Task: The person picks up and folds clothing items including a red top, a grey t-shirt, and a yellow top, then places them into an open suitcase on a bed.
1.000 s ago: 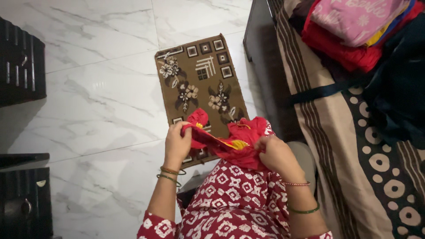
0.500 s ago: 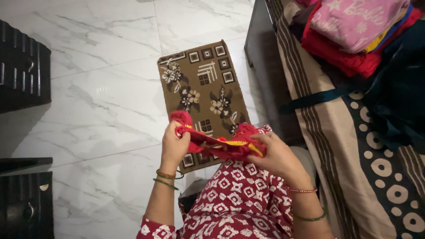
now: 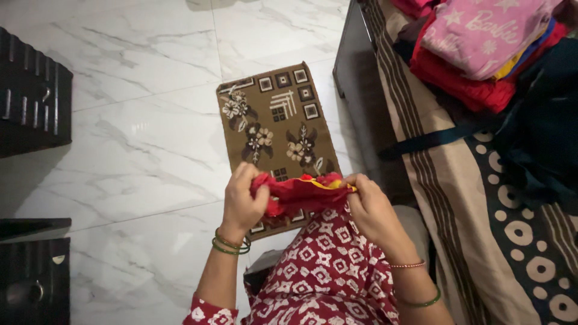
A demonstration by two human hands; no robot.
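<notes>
Grip: both hands pinch one small red cloth (image 3: 301, 194) with a yellow trim, held in the air in front of the body, above the near end of the brown mat (image 3: 274, 123). Left hand (image 3: 242, 201) has its fingers curled tight round the left end of the cloth, which is bunched there. Right hand (image 3: 372, 210) pinches the right end between thumb and fingers, by the yellow edge. Cloth is stretched between the two hands as a narrow, gathered strip, not flat.

Progress, as a judgement: the cloth looks partly folded or rolled, narrowed along its length, but not yet a neat packet; edges uneven, left end bulging. It has not been put down anywhere.

Pile of folded clothes (image 3: 481, 48) lies on the bed (image 3: 481, 198) at right: pink piece on top, red ones under it, with yellow and blue edges between. So some pieces seem already done. Dark blue cloth (image 3: 542, 120) lies loose beside the pile, unfolded as far as can be seen.

Marble floor (image 3: 138, 138) under the mat; dark furniture (image 3: 30, 90) at left edge.
</notes>
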